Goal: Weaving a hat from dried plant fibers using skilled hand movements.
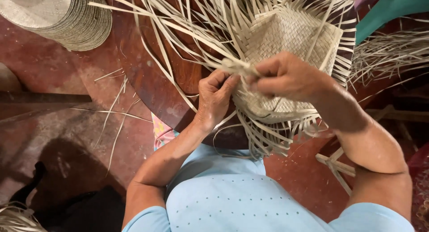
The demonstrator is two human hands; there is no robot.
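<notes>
While the half-woven straw piece [286,40] rests on the round dark wooden surface [147,80], its near edge is being plaited; loose pale strips [241,67] are pinched between the fingers of the left hand [216,98] and of the right hand [290,78], both pressed together; the next crossing seemingly calls for one strip folded over its neighbour, tension kept; stacked woven hats [67,17] lie well apart.
</notes>
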